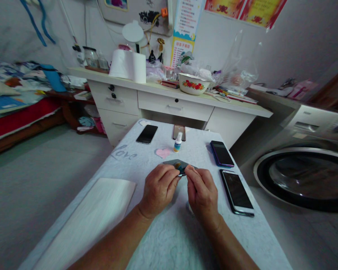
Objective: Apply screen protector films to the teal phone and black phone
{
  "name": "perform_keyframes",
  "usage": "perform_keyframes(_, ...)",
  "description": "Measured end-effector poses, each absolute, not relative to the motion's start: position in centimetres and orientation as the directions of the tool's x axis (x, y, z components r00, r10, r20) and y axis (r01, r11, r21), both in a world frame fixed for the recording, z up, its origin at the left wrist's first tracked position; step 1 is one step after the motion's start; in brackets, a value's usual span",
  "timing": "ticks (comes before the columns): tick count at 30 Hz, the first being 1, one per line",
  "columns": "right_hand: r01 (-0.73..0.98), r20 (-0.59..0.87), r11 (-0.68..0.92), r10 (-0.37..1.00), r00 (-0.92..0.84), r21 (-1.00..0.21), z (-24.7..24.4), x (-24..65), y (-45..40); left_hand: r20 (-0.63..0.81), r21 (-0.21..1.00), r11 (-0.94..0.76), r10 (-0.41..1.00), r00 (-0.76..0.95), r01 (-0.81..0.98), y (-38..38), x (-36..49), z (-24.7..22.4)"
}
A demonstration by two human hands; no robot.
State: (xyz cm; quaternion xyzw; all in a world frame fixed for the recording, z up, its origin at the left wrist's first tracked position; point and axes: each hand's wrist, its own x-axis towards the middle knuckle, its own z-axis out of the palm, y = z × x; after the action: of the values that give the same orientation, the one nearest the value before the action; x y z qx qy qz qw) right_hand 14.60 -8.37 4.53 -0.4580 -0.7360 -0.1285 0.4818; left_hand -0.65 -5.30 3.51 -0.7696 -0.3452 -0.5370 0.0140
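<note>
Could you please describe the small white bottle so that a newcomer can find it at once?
Start at the cloth-covered table in front of the white desk. Just beyond the left hand and right hand, beside a printed pink heart, is the small white bottle, with a blue and yellow label. Unlike the phones around it, which lie flat, it stands upright.

From where I'm standing, the middle of the tabletop (pixel 171 240) is kinda blocked: left hand (pixel 160 187) and right hand (pixel 203 191) pinching a dark slab (pixel 178 163), spray bottle (pixel 177 143) upright just past it. Decent lanes either side, though, toward the black phone (pixel 147 134) or purple-edged phone (pixel 222 154). Right hand to white phone (pixel 238 190)? Tight.
</note>
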Motion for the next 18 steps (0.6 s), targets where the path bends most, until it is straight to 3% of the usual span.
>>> perform_keyframes(9, 0.764, 0.805, 0.595, 0.566, -0.178, -0.249, 4.1, 13.8, -8.5, 0.812, 0.354, -0.745, 0.545, 0.209, 0.565, -5.2, -0.7, 3.5)
perform_keyframes(18, 0.803, 0.834, 0.520, 0.549, -0.054, -0.291, 4.7, 15.4, -8.0, 0.824, 0.344, -0.728, 0.537, 0.181, 0.593, -5.2, -0.8, 3.7)
